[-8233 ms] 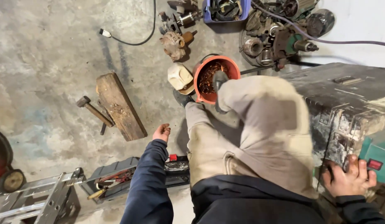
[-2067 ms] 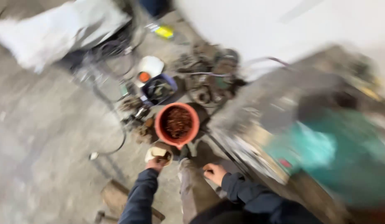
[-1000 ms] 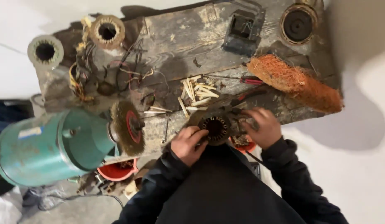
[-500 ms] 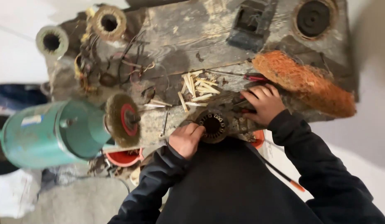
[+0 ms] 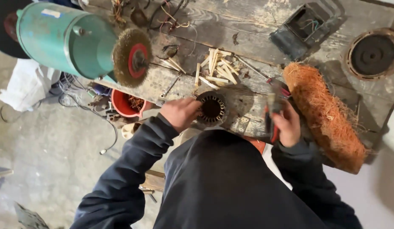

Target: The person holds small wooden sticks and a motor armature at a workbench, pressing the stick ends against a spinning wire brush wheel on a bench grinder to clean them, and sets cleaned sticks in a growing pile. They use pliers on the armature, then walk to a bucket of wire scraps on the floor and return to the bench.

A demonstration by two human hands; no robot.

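Observation:
My left hand (image 5: 179, 113) grips the left side of a dark round motor stator (image 5: 212, 108) with slots around its bore, standing on the worn wooden workbench (image 5: 248, 38). My right hand (image 5: 287, 125) is closed on red-handled pliers (image 5: 272, 111), held just right of the stator. A heap of pale wooden wedges (image 5: 215, 71) lies on the bench right behind the stator. A pile of orange copper wire (image 5: 324, 114) lies right of my right hand.
A teal bench grinder (image 5: 63, 38) with a wire wheel (image 5: 131, 59) sits at the bench's left end. A dark open box (image 5: 305, 27) and a round rusty cover (image 5: 374, 53) lie at the back right. A red bucket (image 5: 122, 104) stands on the concrete floor.
My right hand has come off the stator and now holds the red-handled pliers beside it. My left hand stays on the stator. The view has shifted closer and to the right.

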